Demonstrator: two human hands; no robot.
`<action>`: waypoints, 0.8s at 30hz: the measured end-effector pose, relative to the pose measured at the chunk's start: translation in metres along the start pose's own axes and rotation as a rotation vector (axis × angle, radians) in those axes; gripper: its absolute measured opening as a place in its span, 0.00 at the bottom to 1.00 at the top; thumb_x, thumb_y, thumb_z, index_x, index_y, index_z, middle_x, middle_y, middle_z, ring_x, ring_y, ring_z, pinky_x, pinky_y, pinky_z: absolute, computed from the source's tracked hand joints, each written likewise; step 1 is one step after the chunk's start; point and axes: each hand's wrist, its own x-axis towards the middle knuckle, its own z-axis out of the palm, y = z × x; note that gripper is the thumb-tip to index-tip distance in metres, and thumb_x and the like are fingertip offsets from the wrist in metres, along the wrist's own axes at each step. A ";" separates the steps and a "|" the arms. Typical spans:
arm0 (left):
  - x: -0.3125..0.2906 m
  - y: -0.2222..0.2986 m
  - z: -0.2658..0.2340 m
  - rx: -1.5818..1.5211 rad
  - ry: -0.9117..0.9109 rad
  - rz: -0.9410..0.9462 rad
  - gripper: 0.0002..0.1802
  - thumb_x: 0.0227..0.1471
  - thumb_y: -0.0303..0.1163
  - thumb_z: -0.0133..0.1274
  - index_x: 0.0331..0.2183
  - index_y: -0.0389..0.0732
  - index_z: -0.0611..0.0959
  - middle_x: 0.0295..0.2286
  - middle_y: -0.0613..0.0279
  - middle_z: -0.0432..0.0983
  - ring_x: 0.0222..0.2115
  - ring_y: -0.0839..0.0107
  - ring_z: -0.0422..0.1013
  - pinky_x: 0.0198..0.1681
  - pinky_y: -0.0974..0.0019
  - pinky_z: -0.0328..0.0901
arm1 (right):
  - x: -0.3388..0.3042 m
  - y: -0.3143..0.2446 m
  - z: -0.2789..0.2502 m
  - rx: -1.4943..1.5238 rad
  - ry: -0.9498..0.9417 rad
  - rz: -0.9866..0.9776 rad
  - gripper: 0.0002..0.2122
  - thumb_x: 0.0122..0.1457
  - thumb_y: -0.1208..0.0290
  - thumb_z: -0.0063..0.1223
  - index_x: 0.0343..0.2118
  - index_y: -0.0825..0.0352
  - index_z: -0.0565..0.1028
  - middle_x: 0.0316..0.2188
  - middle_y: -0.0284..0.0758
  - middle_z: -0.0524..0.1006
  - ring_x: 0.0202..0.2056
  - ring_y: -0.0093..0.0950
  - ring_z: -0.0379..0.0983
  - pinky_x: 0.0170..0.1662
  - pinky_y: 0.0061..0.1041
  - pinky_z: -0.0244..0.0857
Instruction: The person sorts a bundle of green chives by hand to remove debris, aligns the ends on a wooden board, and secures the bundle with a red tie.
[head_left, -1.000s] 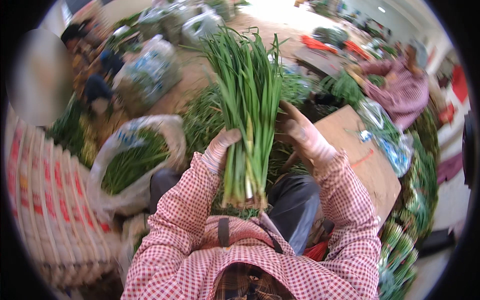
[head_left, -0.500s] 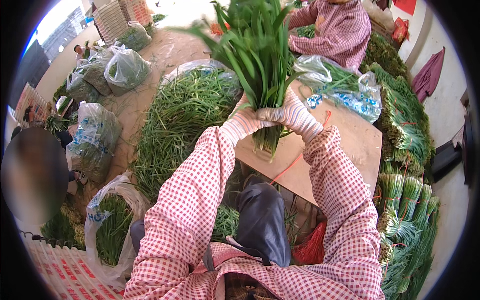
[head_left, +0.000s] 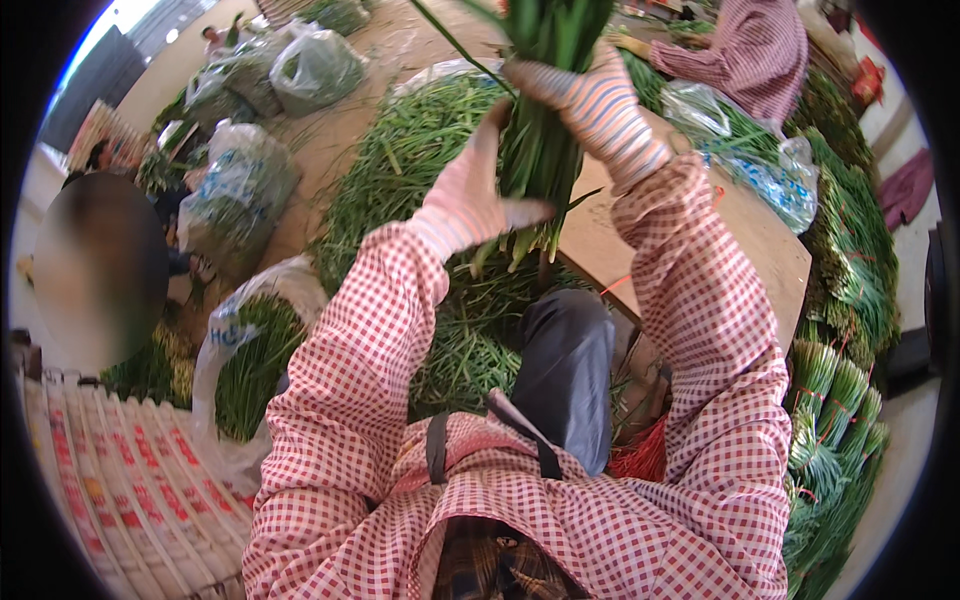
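Note:
In front of me I hold up a bunch of garlic chives, long flat green leaves upward and pale cut ends pointing down. My left hand, in a striped knit glove, closes round its lower part, thumb across the near side. My right hand, gloved alike, wraps the bunch higher up from the right. The leaf tips run out of view at the top. Below the right forearm lies a wooden board table with a thin red string at its edge.
A heap of loose chives lies left of the table. Tied bunches are stacked at the right. Filled plastic bags stand on the left. A co-worker's checked sleeve shows across the table; another person is at the left.
The bunch has risen towards the top edge. My hands, close together before, are now apart: right higher, left lower on the stems. The view has shifted, so the surroundings appear further right and higher.

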 end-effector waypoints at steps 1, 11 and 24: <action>-0.030 -0.003 -0.011 0.022 -0.046 -0.062 0.66 0.34 0.44 0.73 0.63 0.33 0.47 0.60 0.40 0.56 0.61 0.53 0.56 0.65 0.60 0.51 | 0.000 -0.018 0.012 0.081 -0.014 0.008 0.17 0.46 0.76 0.69 0.41 0.67 0.78 0.33 0.33 0.81 0.32 0.24 0.78 0.38 0.27 0.74; -0.233 -0.079 0.007 0.382 -0.561 -0.567 0.13 0.60 0.31 0.47 0.45 0.38 0.75 0.37 0.53 0.78 0.35 0.62 0.75 0.40 0.61 0.70 | 0.024 -0.067 0.089 0.285 -0.089 0.124 0.13 0.48 0.70 0.63 0.35 0.67 0.73 0.22 0.35 0.75 0.20 0.28 0.73 0.25 0.27 0.70; -0.244 -0.052 -0.101 -1.540 0.139 -0.802 0.37 0.55 0.52 0.53 0.55 0.34 0.69 0.45 0.49 0.74 0.41 0.57 0.75 0.42 0.53 0.73 | -0.089 -0.033 0.234 -0.749 -0.905 -0.735 0.11 0.47 0.69 0.56 0.35 0.61 0.74 0.21 0.39 0.74 0.28 0.42 0.75 0.34 0.39 0.71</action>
